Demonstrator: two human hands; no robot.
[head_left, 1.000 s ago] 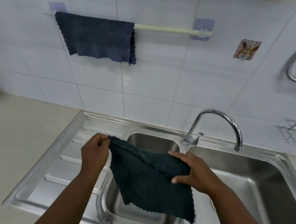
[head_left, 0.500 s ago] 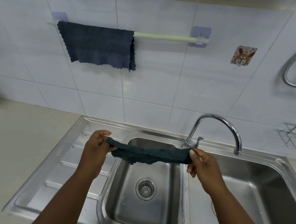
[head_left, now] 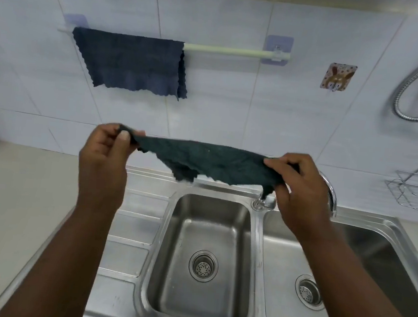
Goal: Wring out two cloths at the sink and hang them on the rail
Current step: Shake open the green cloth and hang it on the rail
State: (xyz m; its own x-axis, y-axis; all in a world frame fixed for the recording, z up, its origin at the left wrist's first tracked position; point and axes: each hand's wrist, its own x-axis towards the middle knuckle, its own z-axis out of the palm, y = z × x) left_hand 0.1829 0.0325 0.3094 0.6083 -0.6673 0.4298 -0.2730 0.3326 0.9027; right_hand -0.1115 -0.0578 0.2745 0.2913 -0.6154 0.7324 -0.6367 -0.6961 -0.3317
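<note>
**Second cloth stretched level, free rail up and to the right**

We hold the dark green cloth stretched between both hands above the sink, its long axis running left to right, roughly parallel to the rail on the tiled wall. Our left hand pinches one end between thumb and fingers; our right hand is closed on the other end, with cloth bunched under the fingers. The middle sags a little, a scalloped edge hanging down.

The blue cloth already hangs on the left part of the rail, so we judge only this one is left to hang. The bare stretch of rail lies above the cloth we hold and toward our right hand's side. Since the cloth already lies along the rail's direction, the next move looks to us like a lift up and toward the wall with a small shift right, to clear the blue cloth's edge.
</note>
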